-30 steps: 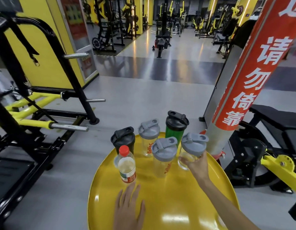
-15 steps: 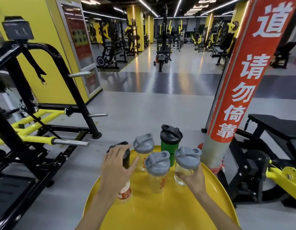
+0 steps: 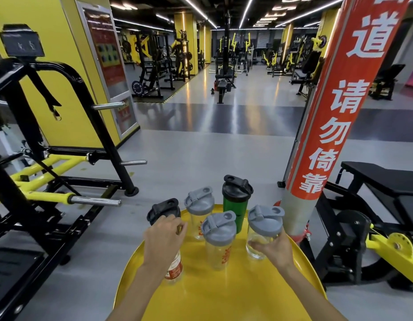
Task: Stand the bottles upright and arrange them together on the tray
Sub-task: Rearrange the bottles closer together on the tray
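Several bottles stand upright at the far side of the round yellow tray (image 3: 224, 295). My left hand (image 3: 165, 239) is closed over the top of the small clear bottle with a red label (image 3: 175, 269), hiding its cap. Behind it stands a black-lidded shaker (image 3: 162, 210). My right hand (image 3: 276, 247) grips the lower body of a clear grey-lidded shaker (image 3: 265, 220) at the right. A second grey-lidded shaker (image 3: 218, 237) stands in the middle, a third (image 3: 198, 205) behind it, and a green shaker with black lid (image 3: 236, 200) at the back.
A leaning grey post wrapped in a red banner (image 3: 335, 117) rises just right of the tray. A black and yellow weight rack (image 3: 61, 158) fills the left. A black bench and yellow-armed machine (image 3: 381, 205) stand at the right. Grey gym floor lies beyond.
My left hand rose from lying flat on the tray and closed over the top of the small red-labelled bottle. My right hand has stayed on the right grey-lidded shaker. My view tilted upward.
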